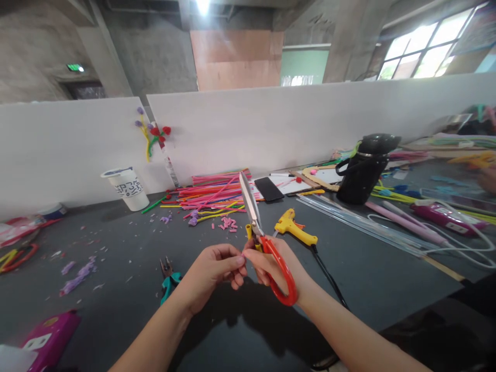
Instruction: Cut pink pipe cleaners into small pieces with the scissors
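My left hand (225, 266) is closed, thumb and finger pinching a tiny pink piece (243, 254) whose kind I cannot make out. Its fingertips meet those of my right hand (277, 261) over the table. Scissors (276, 268) with red handles are held in my right hand, blades pointing up and away. A small yellow object (248, 231) shows just beyond the right fingers. Short pink cut pieces (228, 223) lie a little farther off. Pliers with teal handles (169, 281) rest beside my left wrist, and a yellow glue gun (296, 228) lies beyond my right hand.
Pink and coloured pipe cleaners (213, 194) are heaped before the white partition (248, 129). Near them are a phone (268, 189), a white cup (129, 188) and a black jug (364, 170). Purple scraps (79, 276) lie left; clear sticks (360, 222) lie right.
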{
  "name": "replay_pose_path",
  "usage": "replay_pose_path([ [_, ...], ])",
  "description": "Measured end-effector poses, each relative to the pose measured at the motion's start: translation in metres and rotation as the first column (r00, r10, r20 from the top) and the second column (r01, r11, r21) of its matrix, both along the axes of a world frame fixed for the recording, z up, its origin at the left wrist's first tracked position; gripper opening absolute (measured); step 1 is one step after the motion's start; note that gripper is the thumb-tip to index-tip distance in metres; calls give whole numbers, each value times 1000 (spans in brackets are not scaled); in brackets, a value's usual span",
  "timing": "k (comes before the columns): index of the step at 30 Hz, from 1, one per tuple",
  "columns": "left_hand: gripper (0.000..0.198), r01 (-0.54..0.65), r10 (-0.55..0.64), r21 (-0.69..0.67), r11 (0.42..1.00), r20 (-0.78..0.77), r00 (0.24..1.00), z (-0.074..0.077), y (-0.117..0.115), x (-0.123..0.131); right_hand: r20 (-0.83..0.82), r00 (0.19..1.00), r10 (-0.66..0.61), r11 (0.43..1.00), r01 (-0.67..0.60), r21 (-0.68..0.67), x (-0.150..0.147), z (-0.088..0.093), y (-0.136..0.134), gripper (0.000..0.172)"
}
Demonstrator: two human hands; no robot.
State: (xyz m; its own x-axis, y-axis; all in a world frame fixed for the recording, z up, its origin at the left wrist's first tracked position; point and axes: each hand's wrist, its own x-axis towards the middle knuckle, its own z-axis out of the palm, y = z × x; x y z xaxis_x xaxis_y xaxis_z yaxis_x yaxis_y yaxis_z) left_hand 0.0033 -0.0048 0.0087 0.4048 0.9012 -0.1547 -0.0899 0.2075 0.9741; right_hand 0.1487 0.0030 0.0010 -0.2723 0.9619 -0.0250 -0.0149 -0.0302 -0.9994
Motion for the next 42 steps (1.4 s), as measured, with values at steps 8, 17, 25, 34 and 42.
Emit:
replay_pose_path([
  [8, 18, -172, 292, 315, 933, -386, 875, -3, 15, -14, -8, 992, -124, 989, 124, 83, 1, 0, 4, 24],
  [17, 16, 110, 515, 601, 792, -753, 409, -21, 31, -33, 371, 900, -230, 972, 193, 133, 11, -15, 22, 19],
  [25, 17, -72, 599, 620, 781, -713, 364, -24, 43, -49, 629, 694, -350, 922, 137, 362, 21, -14, 21, 14],
  [34, 16, 173, 440, 550, 817, -789, 429, -14, 51, -42, 644, 629, -436, 885, 171, 432, 30, -5, 32, 17],
  [42, 18, 341, 415, 530, 776, -837, 357, -28, 97, 3, 610, 660, -438, 876, 161, 455, 36, -5, 31, 16],
])
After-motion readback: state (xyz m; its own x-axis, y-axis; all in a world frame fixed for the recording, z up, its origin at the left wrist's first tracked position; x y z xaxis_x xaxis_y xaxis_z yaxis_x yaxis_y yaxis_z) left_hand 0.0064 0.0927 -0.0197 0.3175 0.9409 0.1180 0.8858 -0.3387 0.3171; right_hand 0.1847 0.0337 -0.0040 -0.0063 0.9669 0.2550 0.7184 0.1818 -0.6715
